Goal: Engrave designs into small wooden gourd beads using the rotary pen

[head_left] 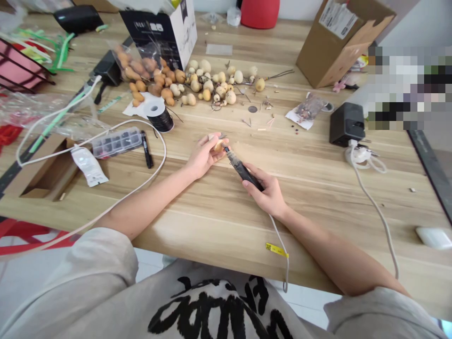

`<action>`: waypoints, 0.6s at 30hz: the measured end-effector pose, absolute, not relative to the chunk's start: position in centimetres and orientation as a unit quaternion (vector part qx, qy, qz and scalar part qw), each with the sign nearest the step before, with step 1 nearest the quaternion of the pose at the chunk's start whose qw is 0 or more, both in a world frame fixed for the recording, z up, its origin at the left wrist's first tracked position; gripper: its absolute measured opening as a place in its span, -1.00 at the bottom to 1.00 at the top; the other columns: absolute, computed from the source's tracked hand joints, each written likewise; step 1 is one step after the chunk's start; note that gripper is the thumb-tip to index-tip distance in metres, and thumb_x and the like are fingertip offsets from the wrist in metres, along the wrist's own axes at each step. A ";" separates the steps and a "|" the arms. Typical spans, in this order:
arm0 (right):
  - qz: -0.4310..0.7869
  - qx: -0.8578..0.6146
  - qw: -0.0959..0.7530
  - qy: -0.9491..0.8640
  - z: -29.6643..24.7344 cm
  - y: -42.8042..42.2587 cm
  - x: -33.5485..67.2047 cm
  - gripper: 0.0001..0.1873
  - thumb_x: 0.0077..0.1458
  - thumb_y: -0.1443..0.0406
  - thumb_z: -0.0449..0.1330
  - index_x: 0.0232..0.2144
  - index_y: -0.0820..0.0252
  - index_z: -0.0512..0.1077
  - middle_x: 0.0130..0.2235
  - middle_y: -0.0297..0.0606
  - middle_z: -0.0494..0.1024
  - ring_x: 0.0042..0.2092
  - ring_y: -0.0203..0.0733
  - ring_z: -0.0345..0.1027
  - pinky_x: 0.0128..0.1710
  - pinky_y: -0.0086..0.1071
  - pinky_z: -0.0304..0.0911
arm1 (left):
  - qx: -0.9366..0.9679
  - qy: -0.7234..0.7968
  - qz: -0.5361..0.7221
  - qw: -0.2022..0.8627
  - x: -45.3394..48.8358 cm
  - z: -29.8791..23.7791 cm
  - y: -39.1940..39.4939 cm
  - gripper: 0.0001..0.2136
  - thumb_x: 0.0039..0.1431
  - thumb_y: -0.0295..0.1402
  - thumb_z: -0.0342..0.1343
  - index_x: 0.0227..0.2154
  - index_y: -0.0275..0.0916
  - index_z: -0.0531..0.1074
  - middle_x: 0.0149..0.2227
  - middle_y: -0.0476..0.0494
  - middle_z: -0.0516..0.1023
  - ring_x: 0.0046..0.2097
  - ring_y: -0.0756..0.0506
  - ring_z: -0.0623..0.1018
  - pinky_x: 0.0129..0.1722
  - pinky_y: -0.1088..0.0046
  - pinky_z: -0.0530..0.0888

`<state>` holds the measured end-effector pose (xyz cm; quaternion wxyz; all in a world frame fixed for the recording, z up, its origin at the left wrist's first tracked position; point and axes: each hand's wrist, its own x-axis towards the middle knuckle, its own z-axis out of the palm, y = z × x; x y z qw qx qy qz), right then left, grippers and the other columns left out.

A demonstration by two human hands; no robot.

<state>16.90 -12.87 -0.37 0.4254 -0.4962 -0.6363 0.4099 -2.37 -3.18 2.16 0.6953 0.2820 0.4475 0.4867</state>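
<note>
My left hand is closed around a small tan gourd, holding it just above the table. In my right hand is a black rotary tool, its tip pointing up and left against or very close to the gourd. I cannot tell whether the tip touches it. A white cord runs from the tool's rear end, with a yellow tag on it. Pale dust lies on the wood near the tool's tip. Beyond my hands is a pile of small pale gourds, beside browner ones.
A spool of black cord, a clear compartment box and a black marker lie left. A white cable loops around them. At right stand a black power adapter and a cardboard box. Small loose bits lie near a packet.
</note>
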 end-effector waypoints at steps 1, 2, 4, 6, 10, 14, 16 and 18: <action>0.409 -0.497 0.426 -0.636 -0.4 -12.9 16.9 -0.46 0.16 0.17 0.20 0.18 0.17 0.42 -0.01 -0.11 0.63 -0.11 -0.04 0.55 -0.14 -0.13 0.50 | 0.282 0.447 0.487 0.695 -2.4 2.2 -3.2 -0.86 0.27 -0.32 0.15 -0.17 -0.24 0.39 -0.26 -0.06 0.66 -0.28 0.04 0.64 -0.16 0.52 0.53; 0.409 -0.499 0.426 -0.634 -0.4 -12.8 16.9 -0.45 0.17 0.17 0.20 0.19 0.18 0.42 -0.03 -0.10 0.64 -0.13 -0.04 0.55 -0.14 -0.12 0.50 | 0.282 0.447 0.488 0.695 -2.3 2.2 -3.2 -0.86 0.27 -0.32 0.16 -0.17 -0.24 0.39 -0.26 -0.06 0.66 -0.28 0.04 0.64 -0.17 0.51 0.53; 0.411 -0.500 0.426 -0.632 -0.5 -12.8 16.9 -0.44 0.17 0.17 0.19 0.20 0.19 0.40 -0.04 -0.11 0.64 -0.14 -0.05 0.55 -0.14 -0.11 0.50 | 0.282 0.446 0.489 0.694 -2.3 2.2 -3.2 -0.87 0.27 -0.33 0.15 -0.18 -0.24 0.39 -0.26 -0.07 0.66 -0.30 0.04 0.64 -0.19 0.51 0.53; 0.414 -0.495 0.424 -0.635 -0.4 -12.8 17.0 -0.45 0.17 0.18 0.20 0.19 0.18 0.41 -0.01 -0.10 0.63 -0.12 -0.05 0.55 -0.13 -0.11 0.50 | 0.276 0.449 0.490 0.694 -2.3 2.3 -3.2 -0.89 0.28 -0.35 0.13 -0.19 -0.24 0.39 -0.27 -0.06 0.65 -0.31 0.04 0.64 -0.22 0.52 0.52; 0.415 -0.491 0.423 -0.639 -0.3 -12.8 17.0 -0.46 0.17 0.19 0.20 0.19 0.15 0.41 0.04 -0.10 0.61 -0.02 0.00 0.54 -0.10 -0.11 0.50 | 0.273 0.451 0.486 0.697 -2.3 2.4 -3.2 -0.85 0.25 -0.31 0.18 -0.20 -0.23 0.39 -0.28 -0.06 0.65 -0.30 0.04 0.63 -0.19 0.52 0.52; 0.414 -0.501 0.424 -0.631 -0.3 -12.9 16.9 -0.45 0.18 0.18 0.19 0.20 0.15 0.40 0.02 -0.11 0.62 -0.03 -0.02 0.54 -0.12 -0.12 0.51 | 0.278 0.448 0.485 0.698 -2.4 2.3 -3.2 -0.83 0.24 -0.29 0.20 -0.19 -0.23 0.40 -0.29 -0.06 0.64 -0.30 0.06 0.62 -0.12 0.48 0.52; 0.413 -0.496 0.425 -0.635 -0.2 -12.9 16.9 -0.46 0.17 0.19 0.19 0.19 0.15 0.41 0.03 -0.12 0.62 -0.04 -0.02 0.54 -0.10 -0.11 0.50 | 0.276 0.452 0.483 0.697 -2.3 2.3 -3.2 -0.84 0.25 -0.29 0.18 -0.18 -0.23 0.41 -0.29 -0.06 0.64 -0.30 0.05 0.62 -0.11 0.47 0.52; 0.413 -0.490 0.423 -0.640 -0.1 -12.9 16.9 -0.46 0.17 0.20 0.20 0.19 0.16 0.42 0.04 -0.11 0.61 -0.04 -0.01 0.55 -0.08 -0.10 0.49 | 0.274 0.457 0.483 0.695 -2.3 2.4 -3.2 -0.85 0.26 -0.30 0.17 -0.18 -0.24 0.40 -0.29 -0.07 0.65 -0.28 0.03 0.63 -0.10 0.46 0.52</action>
